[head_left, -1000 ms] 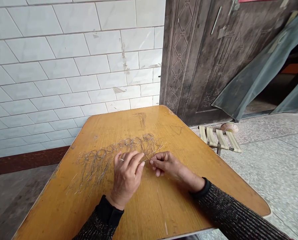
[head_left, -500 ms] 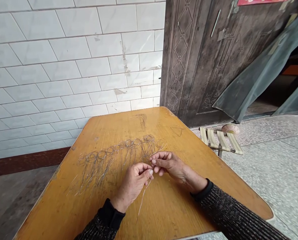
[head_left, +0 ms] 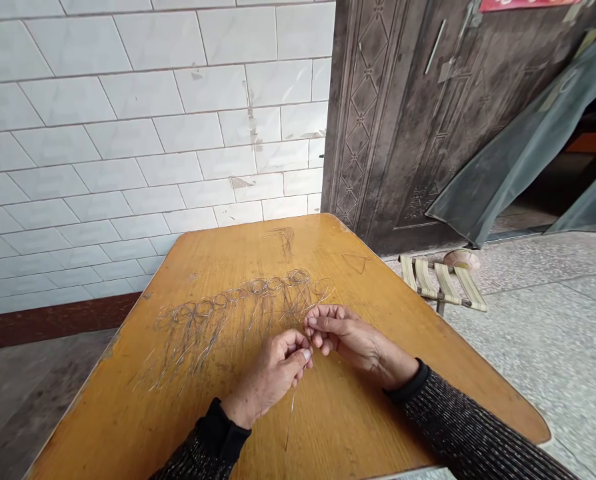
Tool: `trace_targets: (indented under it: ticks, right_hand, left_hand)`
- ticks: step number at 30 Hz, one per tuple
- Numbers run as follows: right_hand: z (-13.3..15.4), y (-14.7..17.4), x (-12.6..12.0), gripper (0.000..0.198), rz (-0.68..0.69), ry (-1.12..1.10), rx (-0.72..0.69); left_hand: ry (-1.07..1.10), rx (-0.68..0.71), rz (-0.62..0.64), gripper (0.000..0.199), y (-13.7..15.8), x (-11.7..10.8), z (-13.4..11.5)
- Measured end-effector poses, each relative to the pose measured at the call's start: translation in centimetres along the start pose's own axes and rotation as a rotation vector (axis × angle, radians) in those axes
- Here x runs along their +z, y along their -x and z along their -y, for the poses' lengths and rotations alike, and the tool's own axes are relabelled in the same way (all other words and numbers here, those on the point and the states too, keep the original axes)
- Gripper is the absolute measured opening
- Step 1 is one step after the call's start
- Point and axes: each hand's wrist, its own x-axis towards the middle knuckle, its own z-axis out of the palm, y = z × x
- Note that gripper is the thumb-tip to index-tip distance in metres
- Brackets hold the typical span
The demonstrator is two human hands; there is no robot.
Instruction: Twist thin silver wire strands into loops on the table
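My left hand (head_left: 281,367) pinches a thin wire (head_left: 291,413) between thumb and forefinger, and a free end of it hangs down toward me. Close beside it on the right, my right hand (head_left: 345,333) has its thumb and fingertips pressed together on the upper part of the same wire, most of which is hidden by the fingers. Beyond both hands a row of wire loops with long twisted tails (head_left: 221,303) lies across the wooden table (head_left: 378,413).
Toward the table's far edge lies a small bunch of loose wires (head_left: 287,241), with a bent wire (head_left: 357,261) to its right. A strap-seat folding stool (head_left: 443,283) stands right of the table. Behind are a tiled wall (head_left: 143,133) and a dark carved door (head_left: 403,133).
Both hands have shifted slightly to the right, and my left hand has tilted a little. The hanging wire end now points more steeply downward. The wire loops on the table lie as before.
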Motion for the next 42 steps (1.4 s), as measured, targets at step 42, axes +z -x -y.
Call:
trace_targets:
  ticks: [42]
  right_hand:
    - [0.4, 0.2, 0.1, 0.032, -0.057, 0.285, -0.13]
  left_hand:
    - [-0.944, 0.58, -0.3, 0.009, -1.3, -2.5, -2.6]
